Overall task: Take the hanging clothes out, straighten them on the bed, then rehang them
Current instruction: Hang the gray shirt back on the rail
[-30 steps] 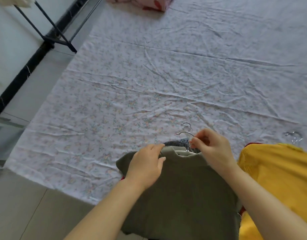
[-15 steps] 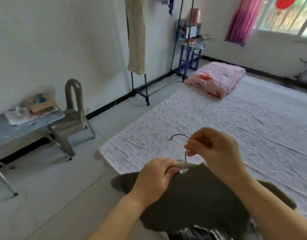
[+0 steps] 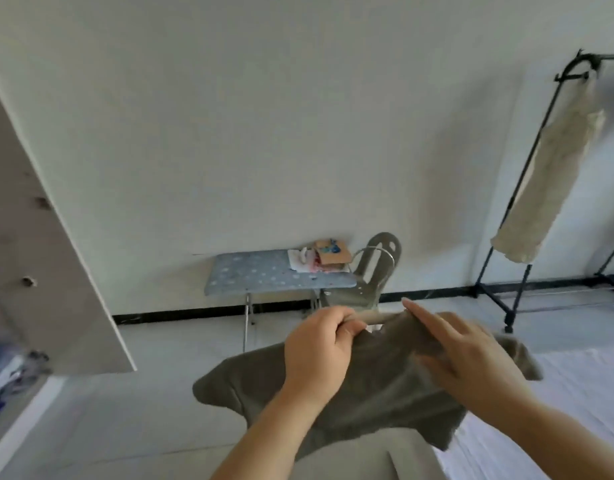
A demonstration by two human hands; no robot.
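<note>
Overall: a pale wall (image 3: 264, 133) fills most of the view, with grey floor (image 3: 160, 375) below it
Wardrobe door: a light panel (image 3: 39, 254) stands open at the far left, with clothes blurred behind its lower edge
Bed: only a corner of the white sheet (image 3: 575, 410) shows, low on the right
Clothes rack: a dark frame (image 3: 580, 62) stands at the right with a cream garment (image 3: 555, 174) hanging from its top bar
Bench: a blue spotted top (image 3: 264, 271) on thin legs against the wall carries a box (image 3: 330, 256) and some papers; a grey chair (image 3: 378, 265) stands just beside it
Olive-grey top (image 3: 385, 393): held up in the air in front of the person, clear of the bed, sleeves spread to both sides
Left hand (image 3: 319, 351): fingers curled tight round the hanger at the neck of the top
Right hand (image 3: 472, 358): fingers straight and lying flat along the top's right shoulder, gripping nothing; it is blurred
Hanger (image 3: 376, 317): a pale bar shows between the hands, inside the neckline, and its wire hook rises above it
Step in hand: likely seating the top on the hanger before rehanging
Doing it well: keep the left grip close under the hook so the bar stays level, smooth the right shoulder seam down over the bar's end, check the neckline sits centred, and leave the hook free
Where it goes: cannot tell whether to the wardrobe or the rack
</note>
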